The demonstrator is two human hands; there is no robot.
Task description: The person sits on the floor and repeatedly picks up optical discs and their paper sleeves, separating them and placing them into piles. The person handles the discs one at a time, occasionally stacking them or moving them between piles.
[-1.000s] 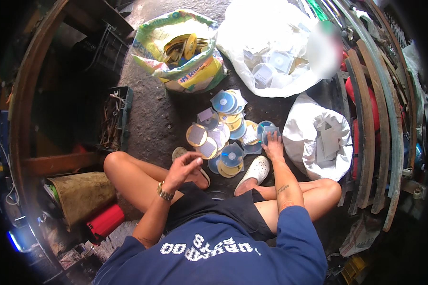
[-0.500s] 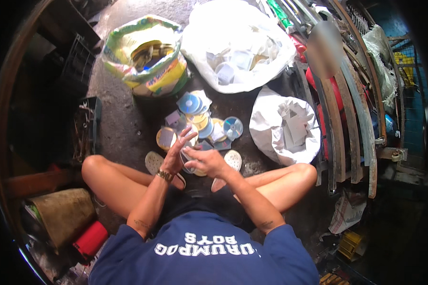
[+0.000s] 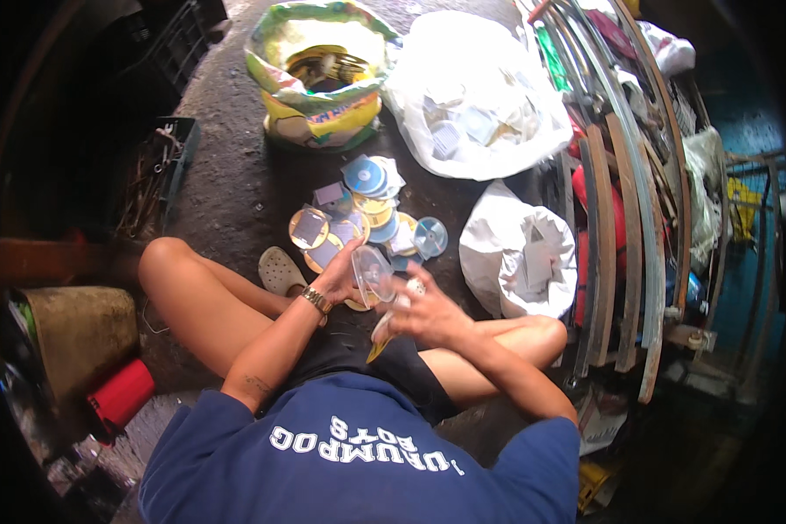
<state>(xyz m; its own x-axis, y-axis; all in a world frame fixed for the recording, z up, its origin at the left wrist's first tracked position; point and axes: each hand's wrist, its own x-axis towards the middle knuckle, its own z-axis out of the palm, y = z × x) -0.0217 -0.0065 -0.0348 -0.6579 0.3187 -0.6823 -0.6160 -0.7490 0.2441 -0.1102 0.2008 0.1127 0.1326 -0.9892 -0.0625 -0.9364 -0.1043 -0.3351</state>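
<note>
My left hand (image 3: 339,278) is closed on the edge of a clear plastic disc case (image 3: 373,273) with a rounded side, held tilted above the pile. Close beside it, my right hand (image 3: 432,312) is partly smeared by motion. Its fingers are bent over a thin yellow disc (image 3: 378,350), seen nearly edge-on above my lap. Beyond my hands lies a loose pile of discs and cases on the dark floor, among them a blue disc (image 3: 364,175), a gold disc with a paper insert (image 3: 309,228) and a clear-cased disc (image 3: 430,237).
Past the pile stand a colourful sack (image 3: 323,118) with gold discs inside and a large white sack (image 3: 498,162) of clear cases. A smaller white sack (image 3: 489,253) holds paper inserts. Long metal and wooden bars (image 3: 624,253) line the right side; a dark crate (image 3: 181,157) stands left.
My hands have drawn apart; the left now tilts the clear case, and the right has moved right with a yellow disc showing below it. The whole view has shifted and turned slightly.
</note>
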